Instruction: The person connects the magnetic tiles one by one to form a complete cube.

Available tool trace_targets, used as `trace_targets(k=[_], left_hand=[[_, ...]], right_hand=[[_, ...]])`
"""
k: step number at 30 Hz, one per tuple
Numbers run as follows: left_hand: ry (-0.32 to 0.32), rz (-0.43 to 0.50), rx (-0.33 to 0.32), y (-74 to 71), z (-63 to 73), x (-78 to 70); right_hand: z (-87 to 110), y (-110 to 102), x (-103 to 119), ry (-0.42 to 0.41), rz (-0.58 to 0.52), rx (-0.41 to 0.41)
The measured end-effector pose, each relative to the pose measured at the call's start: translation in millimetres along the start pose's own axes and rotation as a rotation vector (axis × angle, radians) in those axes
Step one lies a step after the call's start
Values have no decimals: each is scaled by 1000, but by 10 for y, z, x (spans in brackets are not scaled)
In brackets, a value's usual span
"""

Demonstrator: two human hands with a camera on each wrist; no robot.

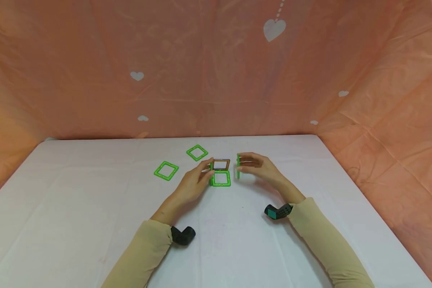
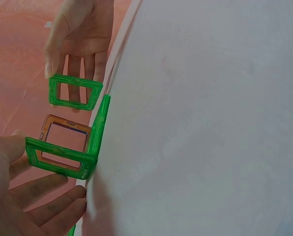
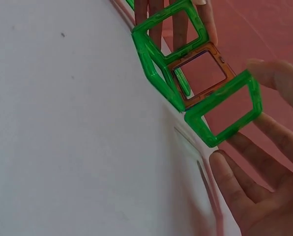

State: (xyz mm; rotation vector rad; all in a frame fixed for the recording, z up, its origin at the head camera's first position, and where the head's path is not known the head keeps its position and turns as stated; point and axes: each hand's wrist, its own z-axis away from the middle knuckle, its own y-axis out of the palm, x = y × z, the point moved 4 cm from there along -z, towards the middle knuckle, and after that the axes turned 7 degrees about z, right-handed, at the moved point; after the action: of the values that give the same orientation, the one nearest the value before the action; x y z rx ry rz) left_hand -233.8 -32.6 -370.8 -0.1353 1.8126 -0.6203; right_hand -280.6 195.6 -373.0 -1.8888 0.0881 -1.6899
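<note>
In the head view my left hand [image 1: 194,182] holds an upright green magnetic tile [image 1: 211,182], a hollow square frame, by its edges. That tile stands at the left side of a green tile [image 1: 221,185] lying flat on the table. An orange tile [image 1: 221,160] stands at the flat one's far edge. My right hand [image 1: 261,168] pinches another green tile [image 1: 238,175] upright, thumb at one edge and fingers at another. A gap separates it from the joined tiles. The right wrist view shows this held tile [image 3: 210,142] close to the orange tile [image 3: 225,64].
Two loose green tiles, a farther one [image 1: 192,149] and a nearer one [image 1: 159,167], lie to the left on the white-covered table [image 1: 223,240]. An orange cloth [image 1: 201,80] with pale hearts hangs behind and at the sides.
</note>
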Motion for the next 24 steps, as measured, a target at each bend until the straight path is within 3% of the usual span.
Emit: trace_targets(k=[24], left_hand=[[9,-6,-8,0,8,-14]], right_hand=[[-26,137,5,-23,-21,92]])
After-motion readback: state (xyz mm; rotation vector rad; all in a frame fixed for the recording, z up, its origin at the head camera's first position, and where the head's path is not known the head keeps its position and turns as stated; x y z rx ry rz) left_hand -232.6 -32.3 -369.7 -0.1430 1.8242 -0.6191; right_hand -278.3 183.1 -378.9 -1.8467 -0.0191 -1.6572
